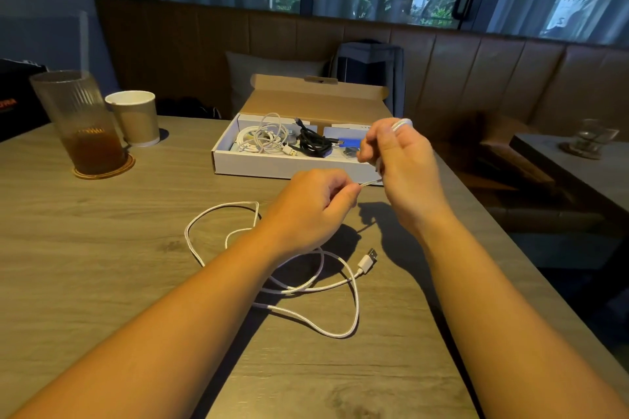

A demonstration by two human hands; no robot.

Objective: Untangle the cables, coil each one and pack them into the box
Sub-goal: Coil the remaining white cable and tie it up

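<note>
Both forearms reach in over the table (102,248); btwn them the white braided cable (357,309) lies slack in overlapping loops, its USB plug (367,258) free on the R side. L hand (313,204) pinches the strand btwn thumb & forefinger, just beside R hand (405,163), which has turns of it wound round its curled fingers. Box (289,167) sits open just beyond, w/ a white coil (269,138) & black cable (315,144) inside.

Risks, as I judge:
- Slack loops cross each other, so a quick pull prob cinches a knot.
- Plug may drag & catch in a loop.
- Turns near the fingertips could slide off.

Glass (81,122) & paper cup (134,117) stand well apart, so low spill risk.
</note>
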